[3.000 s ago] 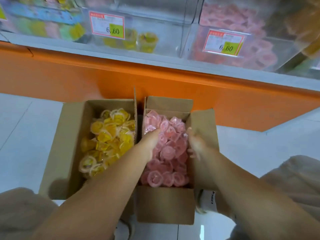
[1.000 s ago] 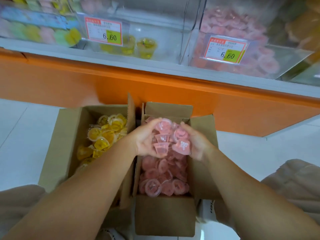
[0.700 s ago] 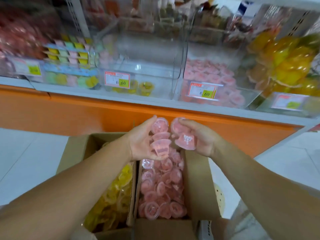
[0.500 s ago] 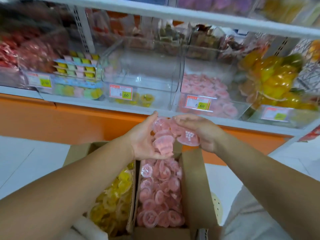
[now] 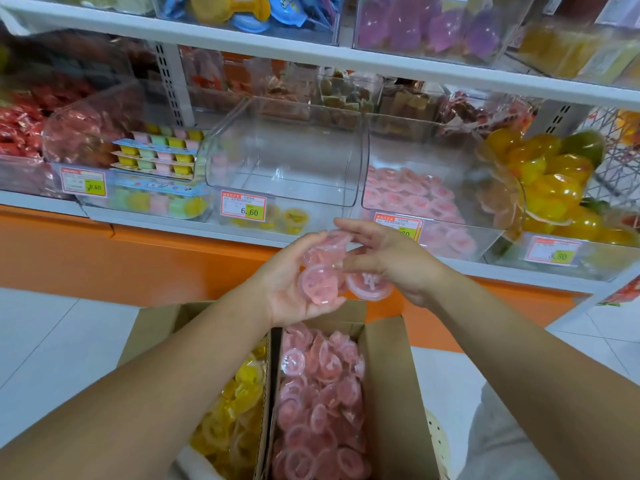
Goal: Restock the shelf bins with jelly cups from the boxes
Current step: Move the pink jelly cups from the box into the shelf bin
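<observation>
Cupping a heap of pink jelly cups (image 5: 320,284) between both hands, the person holds it above the open box (image 5: 391,368), just in front of the shelf (image 5: 519,271). The left hand (image 5: 291,289) lies under the heap, palm up, its fingers (image 5: 304,245) curled up round the far side. The right hand (image 5: 398,265) closes in from the other side, fingers half bent over the top and thumb pressed to the cups, with one cup tucked beneath its palm. More pink cups fill the box below; a second box (image 5: 156,323) beside it holds yellow cups (image 5: 239,403). Behind the hands, a clear bin (image 5: 287,150) carries a price tag (image 5: 244,208) reading 6.60. A left tag (image 5: 83,181) reads 8.60 and a right tag (image 5: 552,252) 3.50. On the pink-filled bin (image 5: 485,233) the tag is half hidden by the right hand.
</observation>
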A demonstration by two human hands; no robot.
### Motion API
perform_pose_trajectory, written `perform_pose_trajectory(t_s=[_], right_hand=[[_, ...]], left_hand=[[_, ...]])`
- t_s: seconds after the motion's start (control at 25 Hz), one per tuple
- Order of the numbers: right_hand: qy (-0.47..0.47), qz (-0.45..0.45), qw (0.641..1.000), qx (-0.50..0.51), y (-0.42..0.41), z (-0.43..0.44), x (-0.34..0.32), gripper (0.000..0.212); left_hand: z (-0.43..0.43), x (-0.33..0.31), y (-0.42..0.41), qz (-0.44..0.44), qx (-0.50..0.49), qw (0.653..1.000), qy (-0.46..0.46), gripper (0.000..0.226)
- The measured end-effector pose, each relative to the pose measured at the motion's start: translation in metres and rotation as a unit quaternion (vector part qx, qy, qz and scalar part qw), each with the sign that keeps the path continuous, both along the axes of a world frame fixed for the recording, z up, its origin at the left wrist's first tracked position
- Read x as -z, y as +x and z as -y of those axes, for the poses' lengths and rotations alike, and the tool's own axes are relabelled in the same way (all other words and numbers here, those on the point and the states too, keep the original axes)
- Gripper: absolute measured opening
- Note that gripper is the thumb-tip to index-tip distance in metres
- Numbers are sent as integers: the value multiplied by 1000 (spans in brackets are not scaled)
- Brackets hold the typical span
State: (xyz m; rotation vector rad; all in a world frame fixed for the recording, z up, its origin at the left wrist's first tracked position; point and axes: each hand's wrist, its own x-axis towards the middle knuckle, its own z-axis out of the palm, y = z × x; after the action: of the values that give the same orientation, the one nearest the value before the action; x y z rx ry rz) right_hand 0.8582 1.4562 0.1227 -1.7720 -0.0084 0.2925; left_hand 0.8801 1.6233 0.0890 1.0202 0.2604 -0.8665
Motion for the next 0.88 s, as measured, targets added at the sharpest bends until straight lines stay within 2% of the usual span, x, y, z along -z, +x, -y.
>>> perform_pose_trajectory(t_s=[0.08,0.16,0.2,0.28,0.36,0.4,0.48,0.6,0.68,0.72,0.76,0.8,0.88], right_hand=[[9,-10,1000,10,5,2,-8,60],[18,-10,995,102,12,11,-20,46],[63,-26,984,167,18,19,-26,38],[254,-92,931,247,28,39,-42,32],[429,-141,861,233,36,64,-53,40],[464,-153,846,215,38,74,-57,45],[459,-150,854,195,46,93,-62,46],[356,-80,903,228,66,109,-55,15],[216,-9,939,268,81,116,-43,3],[117,14,951,285,87,122,-35,6],[-7,18,954,300,92,128,-28,18],[-145,13,941,305,96,134,-22,27],[-364,-8,890,273,102,144,-15,35]], left_hand=[[-1,-2,4,-5,0,1000,-23,46],[-1,-7,5,-18,-8,998,-63,45],[-1,-9,7,-19,-11,997,-76,44],[-1,-11,10,-20,-14,995,-95,45],[1,-14,13,-17,-13,994,-103,45],[2,-14,14,-15,-11,994,-106,44],[4,-17,16,-13,-8,993,-114,47],[6,-19,20,-3,-5,993,-116,50],[7,-21,21,13,0,994,-106,51],[8,-22,22,19,3,995,-101,51],[8,-23,22,24,3,995,-95,51],[8,-23,23,27,1,996,-88,52],[8,-24,24,33,-4,996,-78,53]])
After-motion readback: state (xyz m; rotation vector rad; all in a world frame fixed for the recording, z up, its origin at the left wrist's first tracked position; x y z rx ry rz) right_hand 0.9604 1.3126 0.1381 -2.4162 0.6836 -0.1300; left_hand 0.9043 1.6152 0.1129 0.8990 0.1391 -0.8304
